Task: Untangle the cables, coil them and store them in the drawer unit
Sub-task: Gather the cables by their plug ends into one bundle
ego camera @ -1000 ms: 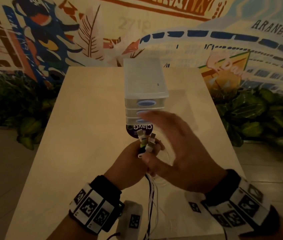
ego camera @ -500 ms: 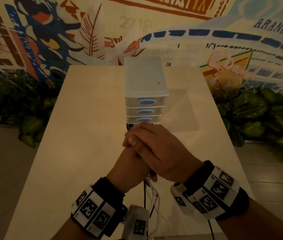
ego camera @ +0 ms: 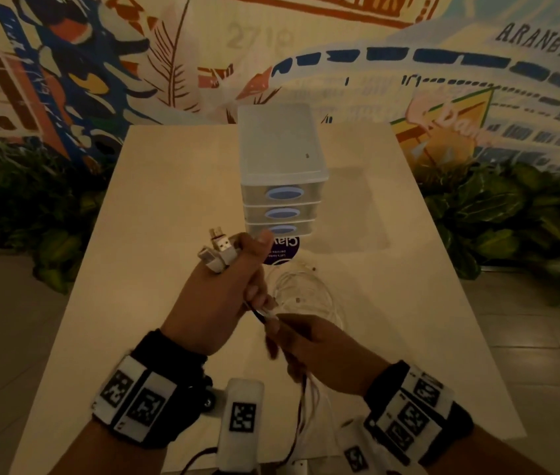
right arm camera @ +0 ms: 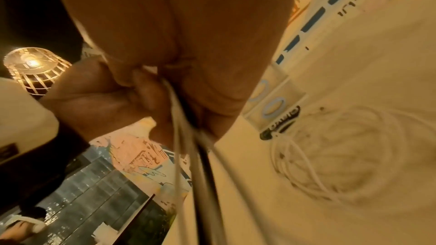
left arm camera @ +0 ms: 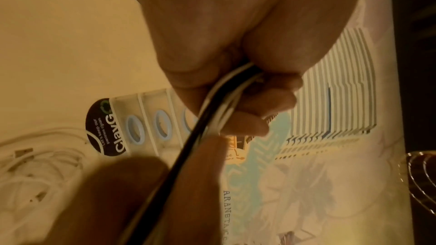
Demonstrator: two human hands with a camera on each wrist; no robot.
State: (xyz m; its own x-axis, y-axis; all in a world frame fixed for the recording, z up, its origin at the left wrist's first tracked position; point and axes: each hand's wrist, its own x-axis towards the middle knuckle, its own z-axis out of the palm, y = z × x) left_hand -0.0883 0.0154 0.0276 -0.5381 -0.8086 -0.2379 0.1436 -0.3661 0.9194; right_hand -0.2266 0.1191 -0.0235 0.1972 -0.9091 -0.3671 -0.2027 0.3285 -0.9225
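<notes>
My left hand [ego camera: 223, 296] grips a bundle of white and black cables [left arm camera: 219, 103], with several white USB plugs [ego camera: 218, 253] sticking out above the fist. Just below it, my right hand [ego camera: 309, 341] grips the same cable bundle [right arm camera: 188, 152], whose strands hang down past the table's near edge. A loose coil of white cable [ego camera: 306, 296] lies on the table behind my hands. The translucent three-drawer unit [ego camera: 282, 173] stands farther back in the middle, all drawers closed, blue oval handles [ego camera: 285, 193] facing me.
A round dark sticker [ego camera: 283, 250] lies on the pale table [ego camera: 169, 200] in front of the drawer unit. Green plants [ego camera: 511, 214] flank both table sides, and a painted mural wall stands behind. A lit wire lamp [right arm camera: 35, 68] shows in the right wrist view.
My right hand came off the top of the left fist and slid down the bundle toward me. The left hand rose and tilted left, baring the plugs. The white coil shows again.
</notes>
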